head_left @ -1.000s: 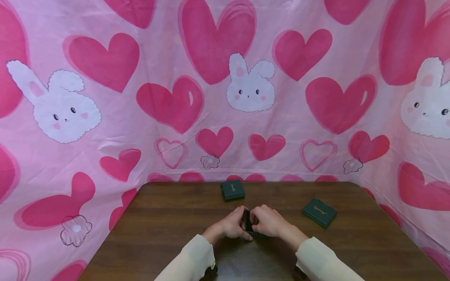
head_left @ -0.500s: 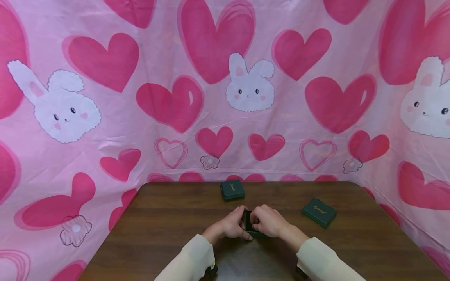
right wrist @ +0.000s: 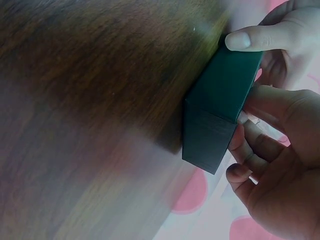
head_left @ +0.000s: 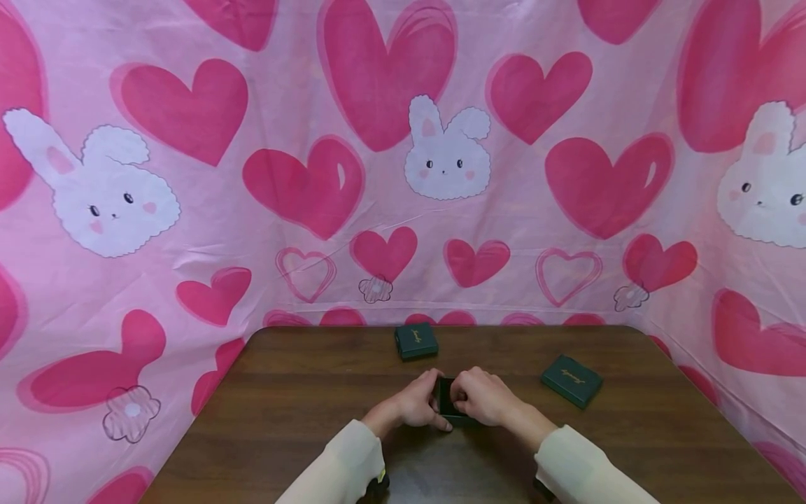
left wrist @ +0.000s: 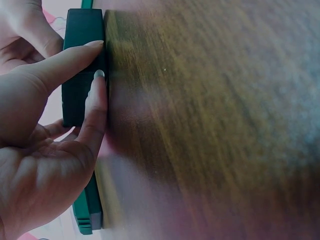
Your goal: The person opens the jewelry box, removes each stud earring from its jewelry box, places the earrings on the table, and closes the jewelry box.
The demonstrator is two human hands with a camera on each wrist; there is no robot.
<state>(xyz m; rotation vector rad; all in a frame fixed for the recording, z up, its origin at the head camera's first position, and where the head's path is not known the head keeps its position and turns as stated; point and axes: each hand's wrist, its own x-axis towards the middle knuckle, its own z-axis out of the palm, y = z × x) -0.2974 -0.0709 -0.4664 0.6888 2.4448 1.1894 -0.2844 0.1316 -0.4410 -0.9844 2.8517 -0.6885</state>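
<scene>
Green box [right wrist: 220, 85] in left hand [head_left: 415, 401]

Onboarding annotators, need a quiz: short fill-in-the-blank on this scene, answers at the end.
Counting the dark green rectangular box gripped by the left hand, the head view shows ____ green boxes.
The dark green square box at right bears ____ lettering.
Behind the brown wood-grain table, a pink fabric backdrop shows hearts and white ____ heads.
Missing words: three; gold; rabbit.

We see a wood-grained table [head_left: 283, 399] bearing a rear green box [head_left: 417, 341], a right-hand green box [head_left: 571, 381] and, nearest us, an open box [right wrist: 220, 82].
</scene>
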